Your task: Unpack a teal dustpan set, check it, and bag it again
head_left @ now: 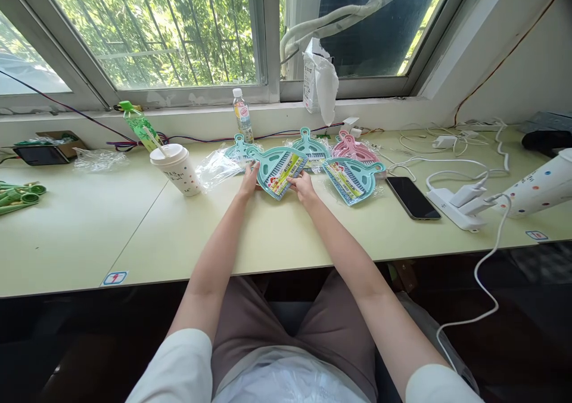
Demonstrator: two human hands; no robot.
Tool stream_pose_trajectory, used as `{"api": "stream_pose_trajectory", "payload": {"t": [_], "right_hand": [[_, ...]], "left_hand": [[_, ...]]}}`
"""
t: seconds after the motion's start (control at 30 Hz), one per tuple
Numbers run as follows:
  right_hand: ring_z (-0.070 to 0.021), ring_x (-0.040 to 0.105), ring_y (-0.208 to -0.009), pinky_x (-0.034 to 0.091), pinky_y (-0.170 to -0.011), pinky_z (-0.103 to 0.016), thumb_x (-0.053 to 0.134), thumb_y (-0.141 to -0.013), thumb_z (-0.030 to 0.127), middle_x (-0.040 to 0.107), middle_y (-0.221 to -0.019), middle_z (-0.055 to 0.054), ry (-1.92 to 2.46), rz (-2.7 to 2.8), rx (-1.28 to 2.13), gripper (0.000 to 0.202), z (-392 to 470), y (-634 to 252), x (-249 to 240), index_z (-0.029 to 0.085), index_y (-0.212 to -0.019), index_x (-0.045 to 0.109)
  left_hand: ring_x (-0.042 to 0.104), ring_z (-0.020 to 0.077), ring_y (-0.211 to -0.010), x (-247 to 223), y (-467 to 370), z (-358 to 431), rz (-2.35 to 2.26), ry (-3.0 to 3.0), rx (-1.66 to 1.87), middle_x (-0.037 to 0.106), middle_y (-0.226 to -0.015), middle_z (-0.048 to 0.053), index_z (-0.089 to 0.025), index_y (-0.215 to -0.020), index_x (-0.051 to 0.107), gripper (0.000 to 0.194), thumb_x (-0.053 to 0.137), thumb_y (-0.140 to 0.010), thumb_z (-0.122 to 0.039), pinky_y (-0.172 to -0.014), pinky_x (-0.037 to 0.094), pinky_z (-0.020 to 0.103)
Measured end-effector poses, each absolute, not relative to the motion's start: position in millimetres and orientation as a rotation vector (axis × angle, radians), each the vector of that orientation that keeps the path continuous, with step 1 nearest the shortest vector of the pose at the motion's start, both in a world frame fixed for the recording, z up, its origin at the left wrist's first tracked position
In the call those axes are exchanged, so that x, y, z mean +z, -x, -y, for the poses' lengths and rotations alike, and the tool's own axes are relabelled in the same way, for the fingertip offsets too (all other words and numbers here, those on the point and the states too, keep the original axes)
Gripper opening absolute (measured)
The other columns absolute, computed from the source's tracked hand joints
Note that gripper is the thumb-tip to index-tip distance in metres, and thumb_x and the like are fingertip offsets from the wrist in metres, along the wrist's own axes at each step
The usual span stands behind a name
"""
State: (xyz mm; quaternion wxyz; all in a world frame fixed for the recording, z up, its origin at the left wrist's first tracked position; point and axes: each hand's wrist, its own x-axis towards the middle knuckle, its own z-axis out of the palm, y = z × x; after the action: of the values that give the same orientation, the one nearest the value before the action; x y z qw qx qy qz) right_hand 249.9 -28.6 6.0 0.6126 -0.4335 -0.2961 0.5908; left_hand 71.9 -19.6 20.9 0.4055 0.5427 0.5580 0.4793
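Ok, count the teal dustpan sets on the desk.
4, maybe more hidden: one held by both hands, one behind its left, one behind it, one to its right.

We hold a smooth teal plastic dustpan [277,170] with a glossy paper label. Crinkled clear film [217,167] shines beside it, on our matt, pale desk [80,230]

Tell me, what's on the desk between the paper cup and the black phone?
In the head view, between the paper cup and the phone lie teal dustpan sets; both hands hold one dustpan.
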Motion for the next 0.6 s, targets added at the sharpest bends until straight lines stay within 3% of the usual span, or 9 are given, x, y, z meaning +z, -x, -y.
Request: {"api": "stream_pose_trajectory", "payload": {"t": [0.2,0.3,0.4,0.47,0.6], "right_hand": [[-0.0175,0.072,-0.085,0.064,-0.082,-0.037,0.060,-0.070,-0.006,0.072,-0.084,0.000,1.028,0.676,1.363,0.036,29,-255,9,0.020,-0.094,0.055],[-0.0177,0.072,-0.085,0.064,-0.081,-0.037,0.060,-0.070,-0.005,0.071,-0.081,0.001,1.017,0.664,1.367,0.036,28,-256,8,0.020,-0.095,0.054],[-0.0177,0.072,-0.084,0.064,-0.081,-0.037,0.061,-0.069,-0.005,0.071,-0.080,0.001,1.000,0.657,1.364,0.036,28,-256,8,0.020,-0.095,0.055],[-0.0173,0.072,-0.083,0.064,-0.082,-0.037,0.060,-0.069,-0.005,0.071,-0.080,0.001,0.987,0.657,1.365,0.035,28,-256,9,0.020,-0.093,0.055],[-0.0164,0.072,-0.081,0.064,-0.083,-0.036,0.058,-0.071,-0.006,0.070,-0.078,0.002,0.972,0.662,1.375,0.032,32,-256,12,0.020,-0.089,0.054]], "left_hand": [[0.066,0.0263,-0.101,28,-61,24,-2.127,-1.769,1.416,0.069,-0.097,0.009,-0.020,-0.132,0.050,0.037,0.041,-0.096,-0.025,-0.092,0.048,0.038],[0.054,0.0305,-0.124,31,-60,30,-2.250,-1.931,1.430,0.061,-0.125,0.015,-0.018,-0.138,0.046,0.046,0.046,-0.093,-0.024,-0.101,0.043,0.042],[0.035,0.0341,-0.141,29,-58,31,-2.373,-2.063,1.368,0.040,-0.151,0.018,-0.018,-0.147,0.036,0.061,0.049,-0.088,-0.020,-0.113,0.030,0.049],[0.034,0.0354,-0.141,24,-55,27,-2.423,-2.106,1.231,0.039,-0.151,0.020,-0.016,-0.150,0.034,0.064,0.048,-0.088,-0.018,-0.114,0.026,0.051],[0.041,0.0384,-0.133,14,-50,18,-2.469,-2.123,0.997,0.051,-0.139,0.023,-0.012,-0.146,0.041,0.061,0.051,-0.087,-0.023,-0.111,0.029,0.053]]}}
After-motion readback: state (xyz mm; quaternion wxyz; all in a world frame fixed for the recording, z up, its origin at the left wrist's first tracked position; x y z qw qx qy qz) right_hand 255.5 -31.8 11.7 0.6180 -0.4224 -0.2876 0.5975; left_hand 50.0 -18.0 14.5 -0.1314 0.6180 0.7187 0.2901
